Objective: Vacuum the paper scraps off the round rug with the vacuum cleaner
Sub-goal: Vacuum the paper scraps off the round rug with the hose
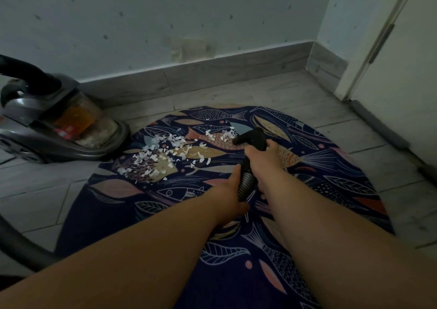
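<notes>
Fingers [273,146] of right hand [262,159] clamp the black nozzle [250,138]; left hand [233,190] grips ribbed hose [247,181]. Paper scraps [170,152] mid-frame on round rug [331,166], left of nozzle. Vacuum cleaner [59,119] at left edge.

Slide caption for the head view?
The left hand and right hand grip the vacuum hose, nozzle beside paper scraps on the round rug.
</notes>
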Available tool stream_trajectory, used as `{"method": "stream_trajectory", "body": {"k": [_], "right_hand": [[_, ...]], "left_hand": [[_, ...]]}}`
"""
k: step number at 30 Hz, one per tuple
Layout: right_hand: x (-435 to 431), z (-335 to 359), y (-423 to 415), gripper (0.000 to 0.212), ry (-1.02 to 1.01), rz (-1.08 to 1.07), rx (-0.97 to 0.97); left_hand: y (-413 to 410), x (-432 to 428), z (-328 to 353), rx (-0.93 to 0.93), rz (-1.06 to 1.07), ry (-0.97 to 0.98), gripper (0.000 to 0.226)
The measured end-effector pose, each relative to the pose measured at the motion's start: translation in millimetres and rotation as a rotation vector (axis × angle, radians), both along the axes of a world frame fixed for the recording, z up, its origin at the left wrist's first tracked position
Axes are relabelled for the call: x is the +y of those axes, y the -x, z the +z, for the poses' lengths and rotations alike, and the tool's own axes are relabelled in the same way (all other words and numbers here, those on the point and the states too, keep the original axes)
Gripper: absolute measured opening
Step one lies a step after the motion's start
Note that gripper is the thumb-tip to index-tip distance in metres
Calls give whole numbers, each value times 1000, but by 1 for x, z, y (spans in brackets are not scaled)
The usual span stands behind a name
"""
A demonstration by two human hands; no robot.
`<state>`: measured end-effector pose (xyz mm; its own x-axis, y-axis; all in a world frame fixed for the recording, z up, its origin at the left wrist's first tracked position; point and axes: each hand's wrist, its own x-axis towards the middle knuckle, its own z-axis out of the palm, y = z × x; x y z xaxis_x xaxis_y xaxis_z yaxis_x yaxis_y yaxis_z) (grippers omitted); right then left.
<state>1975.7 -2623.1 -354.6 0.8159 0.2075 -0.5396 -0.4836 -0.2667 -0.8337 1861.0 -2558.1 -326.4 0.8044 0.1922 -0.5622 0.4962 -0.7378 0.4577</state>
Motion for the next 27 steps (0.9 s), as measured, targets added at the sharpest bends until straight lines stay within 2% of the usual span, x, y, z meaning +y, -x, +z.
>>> {"method": "stream_trajectory", "body": {"k": [14, 27], "right_hand": [[23, -6, 2, 70, -42, 67, 17], [2, -1, -8, 72, 16, -10, -32]], "left_hand": [[5, 13, -6, -17, 67, 5, 100], [-7, -4, -4, -34, 1, 11, 101]]}}
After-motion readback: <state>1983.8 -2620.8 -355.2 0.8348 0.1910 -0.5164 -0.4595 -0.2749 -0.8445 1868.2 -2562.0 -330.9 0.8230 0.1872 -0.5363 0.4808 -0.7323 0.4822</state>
